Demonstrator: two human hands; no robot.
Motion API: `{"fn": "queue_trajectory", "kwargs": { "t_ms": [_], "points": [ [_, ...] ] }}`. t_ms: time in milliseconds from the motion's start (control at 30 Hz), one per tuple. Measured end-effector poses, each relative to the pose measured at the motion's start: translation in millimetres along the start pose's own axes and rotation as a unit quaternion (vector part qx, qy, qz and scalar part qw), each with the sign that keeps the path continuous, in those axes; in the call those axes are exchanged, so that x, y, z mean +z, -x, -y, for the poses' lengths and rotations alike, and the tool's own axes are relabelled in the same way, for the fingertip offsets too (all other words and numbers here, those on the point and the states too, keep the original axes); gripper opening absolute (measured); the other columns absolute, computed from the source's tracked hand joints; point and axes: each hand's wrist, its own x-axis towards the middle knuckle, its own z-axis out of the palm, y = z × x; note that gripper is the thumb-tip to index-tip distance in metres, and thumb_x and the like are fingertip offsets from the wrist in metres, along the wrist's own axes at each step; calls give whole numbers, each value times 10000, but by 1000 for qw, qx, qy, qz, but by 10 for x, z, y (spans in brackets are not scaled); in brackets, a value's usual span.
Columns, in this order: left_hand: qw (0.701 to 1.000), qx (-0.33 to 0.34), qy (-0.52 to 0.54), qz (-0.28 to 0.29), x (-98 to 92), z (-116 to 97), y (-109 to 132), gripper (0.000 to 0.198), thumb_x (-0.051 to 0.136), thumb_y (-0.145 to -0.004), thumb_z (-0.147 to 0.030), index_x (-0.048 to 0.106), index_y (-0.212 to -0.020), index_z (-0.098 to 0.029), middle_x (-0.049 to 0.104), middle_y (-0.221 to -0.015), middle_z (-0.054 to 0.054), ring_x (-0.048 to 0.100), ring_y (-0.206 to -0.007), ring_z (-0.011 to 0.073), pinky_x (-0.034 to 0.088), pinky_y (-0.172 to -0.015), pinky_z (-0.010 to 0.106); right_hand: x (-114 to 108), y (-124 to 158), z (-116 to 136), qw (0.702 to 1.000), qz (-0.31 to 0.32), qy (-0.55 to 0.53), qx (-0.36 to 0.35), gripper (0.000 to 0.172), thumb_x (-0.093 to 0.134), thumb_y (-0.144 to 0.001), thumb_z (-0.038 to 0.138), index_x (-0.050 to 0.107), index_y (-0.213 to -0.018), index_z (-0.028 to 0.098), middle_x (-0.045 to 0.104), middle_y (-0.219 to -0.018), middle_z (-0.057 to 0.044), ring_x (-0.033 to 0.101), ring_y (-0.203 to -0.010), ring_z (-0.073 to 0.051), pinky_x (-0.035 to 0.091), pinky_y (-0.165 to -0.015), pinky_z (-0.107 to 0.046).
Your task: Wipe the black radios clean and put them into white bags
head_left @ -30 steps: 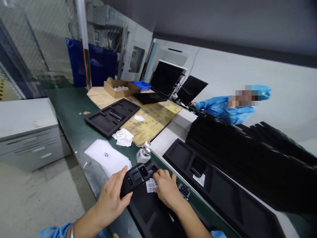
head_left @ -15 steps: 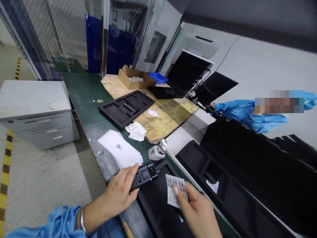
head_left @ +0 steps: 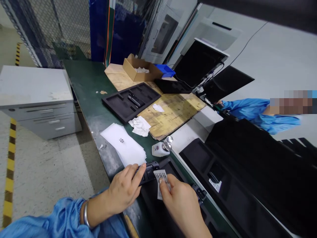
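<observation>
My left hand (head_left: 126, 187) is closed round a black handheld device (head_left: 150, 172), whose upper end sticks out past the fingers. In my right hand (head_left: 178, 196), a small white sheet of printed labels (head_left: 160, 181) is pinched between thumb and fingers. Its upper edge comes close to the device's end; whether they touch I cannot tell. Below both hands lies a black foam tray (head_left: 151, 206), partly hidden by them. Just right of my right hand, another black device (head_left: 199, 193) shows in part.
A pump bottle (head_left: 159, 149) stands beyond the device, near a stack of white paper (head_left: 121, 145) and crumpled tissue (head_left: 140, 126). Farther back are a black foam tray (head_left: 116, 105) and a cardboard box (head_left: 138, 73). A co-worker's blue sleeve (head_left: 247, 107) is at the right.
My right hand has brought the label sheet left, close to the device's end. The device has turned somewhat in my left hand. The view has shifted slightly.
</observation>
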Motion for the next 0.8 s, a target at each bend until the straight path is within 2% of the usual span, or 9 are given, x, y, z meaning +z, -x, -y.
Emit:
{"fn": "queue_trajectory", "kwargs": {
  "t_ms": [167, 300, 467, 533, 667, 800],
  "points": [
    [1000, 2, -10, 6, 0, -11, -13, 698, 475, -888, -149, 201, -1527, -95, 559, -1304, 198, 562, -1171, 305, 543, -938, 437, -91, -104, 111, 999, -9, 46, 14, 231, 475, -920, 275, 572, -723, 201, 590, -521, -14, 567, -486, -170, 181, -512, -274],
    [1000, -5, -10, 5, 10, -5, -10, 680, 470, -893, -142, 216, -1522, -92, 559, -1300, 202, 561, -1173, 309, 555, -916, 436, -84, -70, 74, 999, -30, 44, -9, 251, 456, -926, 292, 565, -718, 204, 574, -498, -8, 551, -454, -162, 179, -501, -275],
    [1000, 4, -11, 4, 32, -7, -27, 669, 467, -880, -122, 240, -1507, -73, 565, -1282, 214, 576, -1139, 310, 577, -861, 424, -58, -14, 52, 998, 27, 60, 6, 224, 487, -920, 276, 565, -721, 210, 600, -516, -14, 565, -472, -167, 170, -499, -266],
    [1000, 3, -12, 2, 33, -15, -37, 668, 455, -882, -117, 233, -1511, -80, 567, -1282, 214, 576, -1142, 307, 575, -865, 424, -58, -39, 79, 997, 31, 64, 18, 217, 491, -918, 262, 568, -722, 207, 629, -551, -27, 571, -483, -169, 159, -505, -267],
    [1000, -3, -8, -4, 24, -29, -42, 667, 432, -900, -136, 207, -1528, -110, 574, -1288, 202, 575, -1158, 295, 564, -893, 426, -45, -109, 79, 998, -24, 49, 20, 238, 471, -919, 278, 568, -716, 199, 618, -546, -32, 565, -480, -174, 165, -509, -265],
    [1000, -1, -1, 0, 21, -23, -34, 680, 437, -901, -143, 189, -1533, -108, 571, -1292, 207, 574, -1162, 298, 566, -884, 426, 9, -56, -23, 996, -86, 4, -2, 312, 420, -931, 344, 555, -686, 205, 554, -486, -5, 525, -438, -158, 201, -493, -253]
  ]
}}
